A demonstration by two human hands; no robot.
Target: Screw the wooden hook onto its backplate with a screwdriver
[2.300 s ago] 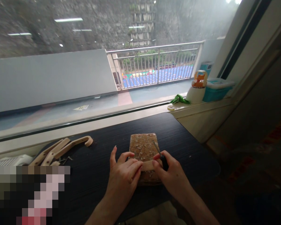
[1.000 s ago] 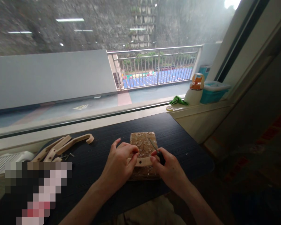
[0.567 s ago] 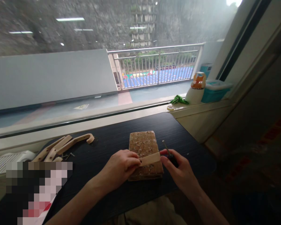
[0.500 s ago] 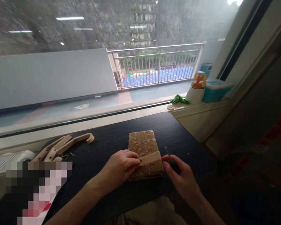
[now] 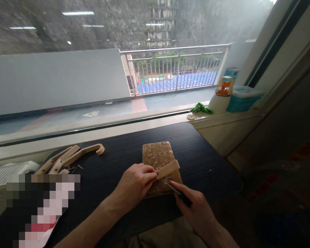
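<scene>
A worn brown cardboard block [image 5: 156, 151], its top scuffed and shiny with tape, lies on the dark table. Across it, my left hand [image 5: 138, 179] pinches the near end of a pale wooden strip [image 5: 169, 168], which has a dark hole by my fingertips. The strip's far end reaches the block's right side. My right hand [image 5: 193, 203] is closed around a black-handled screwdriver [image 5: 183, 197]. Its metal shaft slants up and left over the block, just below the strip. Whether the tip touches the block I cannot tell.
Several curved wooden pieces [image 5: 69, 159] with holes lie at the table's left, small metal screws [image 5: 76, 168] beside them. On the sill at right are a green cloth [image 5: 200, 108], a white bottle with an orange top [image 5: 219, 102] and a teal box [image 5: 244, 100].
The screwdriver has swung from pointing up beside the block's right edge to lying over the block. The strip has tilted, its far end rising. My right hand has moved left and down.
</scene>
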